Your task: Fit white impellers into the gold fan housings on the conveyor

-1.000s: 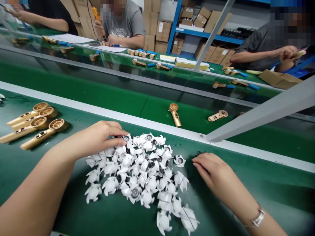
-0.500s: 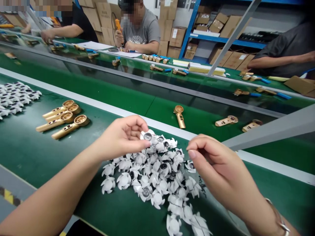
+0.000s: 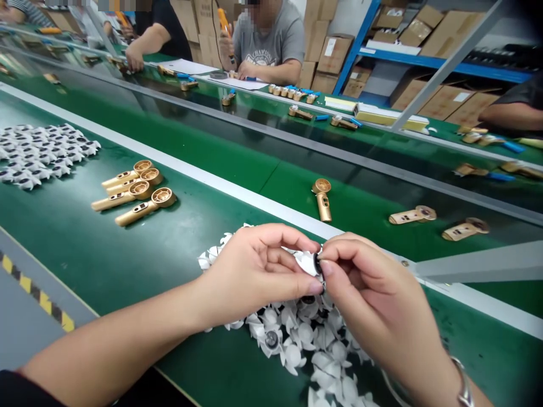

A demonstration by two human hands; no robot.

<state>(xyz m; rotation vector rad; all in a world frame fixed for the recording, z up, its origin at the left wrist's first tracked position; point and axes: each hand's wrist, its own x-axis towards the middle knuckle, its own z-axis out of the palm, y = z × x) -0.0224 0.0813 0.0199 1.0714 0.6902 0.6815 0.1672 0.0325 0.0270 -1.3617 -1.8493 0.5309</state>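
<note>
Between the fingers and thumb of my left hand (image 3: 265,263) is a small white fan blade wheel (image 3: 306,262), turned on its side with its dark hub facing right. My right hand (image 3: 369,288) is closed in a pinch against that hub; whatever its fingertips hold, if anything, is hidden. Below both hands spreads a loose pile of white fan blade wheels (image 3: 292,356), some showing dark hubs and others plain white faces. My hands and forearms cover part of the pile.
Gold fan housings (image 3: 146,206) lie to the left, beside rows of white fan wheels (image 3: 42,150). More gold housings (image 3: 323,200) rest on the green belt (image 3: 220,161) beyond a white rail. A grey post (image 3: 479,260) juts in at right. Co-workers sit across the line.
My left hand has brought the fan blade wheel right, up to my right hand, and tilted it sideways. The right fingertips now meet its hub. The view has swung somewhat left.
</note>
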